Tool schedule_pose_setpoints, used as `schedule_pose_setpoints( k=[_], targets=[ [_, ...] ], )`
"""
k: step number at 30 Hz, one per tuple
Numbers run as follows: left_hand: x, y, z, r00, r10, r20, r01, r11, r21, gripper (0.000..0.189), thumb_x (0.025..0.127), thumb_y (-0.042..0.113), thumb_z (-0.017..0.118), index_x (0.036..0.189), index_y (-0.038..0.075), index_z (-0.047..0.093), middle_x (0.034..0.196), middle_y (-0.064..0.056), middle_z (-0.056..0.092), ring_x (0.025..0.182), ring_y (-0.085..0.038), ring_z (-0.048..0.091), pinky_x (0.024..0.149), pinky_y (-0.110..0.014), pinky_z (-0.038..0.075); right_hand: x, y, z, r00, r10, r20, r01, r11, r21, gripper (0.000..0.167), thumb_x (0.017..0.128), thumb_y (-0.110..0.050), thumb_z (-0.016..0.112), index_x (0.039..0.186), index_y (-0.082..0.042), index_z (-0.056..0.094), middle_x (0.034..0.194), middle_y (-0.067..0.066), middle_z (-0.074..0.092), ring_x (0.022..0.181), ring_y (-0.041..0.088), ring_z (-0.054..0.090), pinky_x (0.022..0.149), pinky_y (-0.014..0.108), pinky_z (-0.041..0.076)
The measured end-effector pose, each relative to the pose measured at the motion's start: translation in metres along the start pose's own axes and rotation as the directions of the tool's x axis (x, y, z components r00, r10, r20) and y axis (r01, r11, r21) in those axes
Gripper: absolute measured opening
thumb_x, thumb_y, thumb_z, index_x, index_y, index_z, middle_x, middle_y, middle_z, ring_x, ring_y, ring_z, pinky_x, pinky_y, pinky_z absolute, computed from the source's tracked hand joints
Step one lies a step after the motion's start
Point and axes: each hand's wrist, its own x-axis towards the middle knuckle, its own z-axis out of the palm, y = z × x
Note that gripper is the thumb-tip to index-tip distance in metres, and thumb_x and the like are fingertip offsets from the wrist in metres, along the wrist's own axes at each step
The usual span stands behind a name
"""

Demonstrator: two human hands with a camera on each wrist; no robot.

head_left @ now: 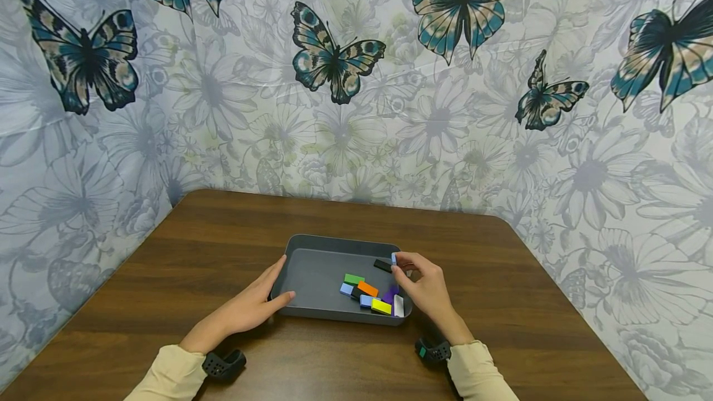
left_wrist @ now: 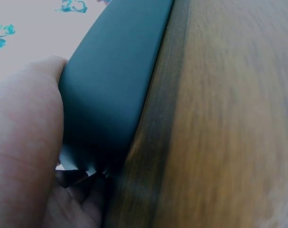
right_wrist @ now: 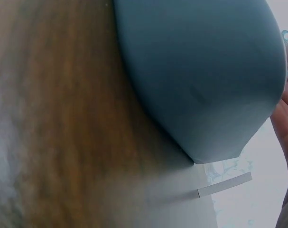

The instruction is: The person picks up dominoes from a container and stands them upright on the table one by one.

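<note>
A shallow dark grey tray point(head_left: 323, 311) sits on the wooden table. My left hand point(head_left: 253, 305) grips its left side, thumb over the rim and fingers along the outer wall; the left wrist view shows that hand against the tray wall point(left_wrist: 110, 80). At the right rim, my right hand point(head_left: 426, 280) pinches a small light blue block point(head_left: 393, 258) between thumb and fingertips. A black block point(head_left: 382, 265) lies just left of it. Several more blocks are heaped in the tray's near right part, among them green point(head_left: 354, 279), orange point(head_left: 367, 289), yellow point(head_left: 381, 307) and white point(head_left: 398, 306).
The brown table point(head_left: 501, 327) reaches back to a wall covering point(head_left: 250, 141) with flowers and butterflies. Each wrist wears a black band point(head_left: 224, 365). Beyond the tray's corner in the right wrist view appears a slim pale strip point(right_wrist: 224, 185).
</note>
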Motion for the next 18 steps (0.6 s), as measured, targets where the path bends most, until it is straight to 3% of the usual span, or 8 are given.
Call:
schedule_pose_setpoints(
  k=[4, 9, 18],
  targets=[
    [0.0, 0.0, 0.0, 1.0, -0.001, 0.0, 0.001, 1.0, 0.0, 0.092, 0.105, 0.053, 0.053, 0.166, 0.006, 0.002, 0.172, -0.022, 0.006, 0.157, -0.045, 0.013, 0.118, -0.068, 0.024, 0.002, -0.003, 0.001, 0.999, -0.029, -0.044, 0.028, 1.0, -0.013, 0.033, 0.08, 0.01, 0.082, 0.109, -0.004, 0.075, 0.097, 0.008, 0.076, 0.08, 0.024, 0.072, 0.072, 0.041, 0.062],
    [0.0, 0.0, 0.0, 1.0, 0.0, -0.001, 0.0, 1.0, 0.001, 0.092, 0.105, 0.053, 0.053, 0.167, 0.006, 0.003, 0.172, -0.022, 0.006, 0.157, -0.045, 0.013, 0.118, -0.068, 0.024, 0.007, -0.025, -0.005, 0.997, -0.021, -0.069, 0.02, 1.0, -0.011, 0.03, 0.078, 0.015, 0.08, 0.106, 0.005, 0.074, 0.096, 0.015, 0.076, 0.078, 0.026, 0.072, 0.072, 0.043, 0.062],
    [0.0, 0.0, 0.0, 1.0, -0.001, 0.0, 0.001, 1.0, 0.003, 0.093, 0.105, 0.054, 0.053, 0.167, 0.006, 0.003, 0.172, -0.021, 0.006, 0.157, -0.044, 0.014, 0.118, -0.067, 0.024, 0.01, -0.033, -0.009, 0.994, -0.003, -0.106, 0.002, 1.0, -0.003, 0.029, 0.079, 0.016, 0.079, 0.106, 0.007, 0.073, 0.097, 0.018, 0.075, 0.079, 0.03, 0.072, 0.071, 0.056, 0.059]
  ],
)
